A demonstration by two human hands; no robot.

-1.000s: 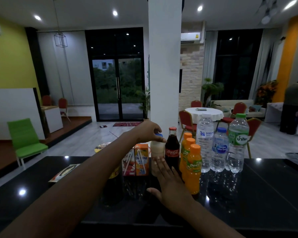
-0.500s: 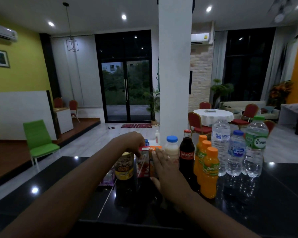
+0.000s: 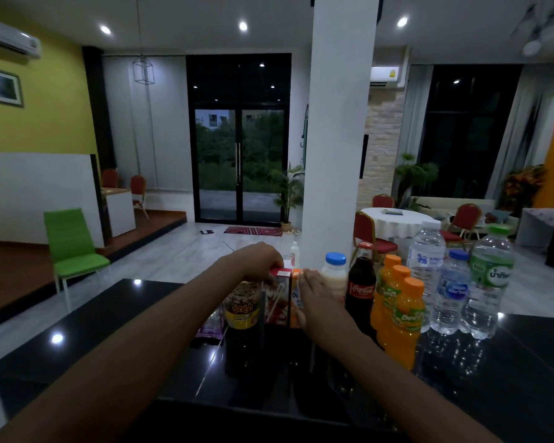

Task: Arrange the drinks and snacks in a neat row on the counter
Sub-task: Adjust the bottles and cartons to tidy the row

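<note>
Black desk (image 3: 509,362) holds three orange bottles (image 3: 408,311), three water bottles (image 3: 454,290); left hand (image 3: 256,262) pinches red carton (image 3: 277,297), right hand (image 3: 322,298) flat, fingers together.

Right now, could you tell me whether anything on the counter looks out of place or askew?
Mostly tidy: every bottle and carton stands upright and nothing is spilled. One oddity: a purple packet lies flat on the counter, left of the snack bag, out of the row. The three orange bottles also queue front to back rather than side by side.

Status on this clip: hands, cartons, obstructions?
Left hand gripping red carton top. Right hand flat against orange carton. Snack cup crowds left side.
</note>
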